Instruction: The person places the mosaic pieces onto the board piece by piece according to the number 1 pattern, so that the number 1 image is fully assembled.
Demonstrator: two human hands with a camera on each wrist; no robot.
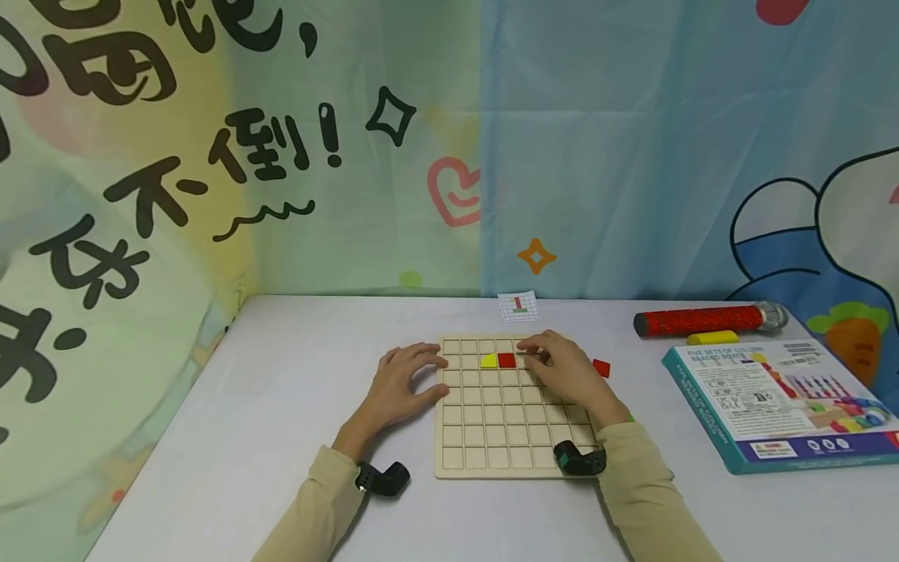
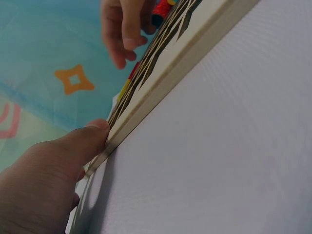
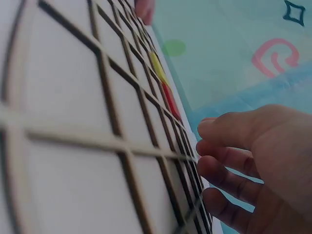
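Note:
A wooden grid board lies on the table in the head view. Side by side in its second row are a yellow piece and a red square piece. My left hand rests against the board's left edge, its thumb touching the rim. Over the upper right of the grid is my right hand, fingers relaxed and bent; the right wrist view shows nothing between those fingers. Just beyond the board's right edge, another red piece shows, partly hidden by the right hand.
Behind the board lies a small pattern card. To the right are a boxed set, a yellow cylinder and a red tube with a silver end. A printed curtain hangs at the table's back.

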